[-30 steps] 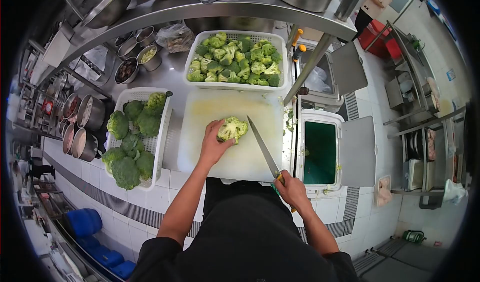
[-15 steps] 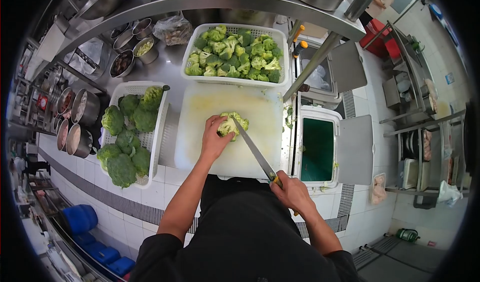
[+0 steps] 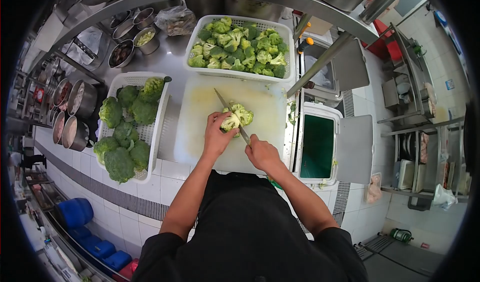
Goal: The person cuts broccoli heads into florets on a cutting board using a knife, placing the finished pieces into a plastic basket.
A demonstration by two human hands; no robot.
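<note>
On the white cutting board (image 3: 200, 142) lies a broccoli head (image 3: 242, 114), split by the blade into pieces. My left hand (image 3: 218, 134) is closed around the nearer broccoli piece (image 3: 230, 122) on the left of the knife. The knife (image 3: 245, 135) is in my right hand (image 3: 263, 154), its handle mostly covered by my fingers. Its blade runs diagonally up and left between the broccoli pieces, the tip showing past my left fingertips. Whether the edge touches the board cannot be made out.
A white basket of cut florets (image 3: 240, 73) stands behind the board. Whole broccoli heads fill another basket (image 3: 156, 89) on the left. An open green-lined bin (image 3: 318, 147) is to the right. A steel shelf (image 3: 225, 1) crosses overhead; metal bowls (image 3: 146, 42) stand at the back left.
The knife has pushed forward and down through the broccoli, my right hand moving up and left with it. The broccoli has parted, with one piece staying in my left hand.
</note>
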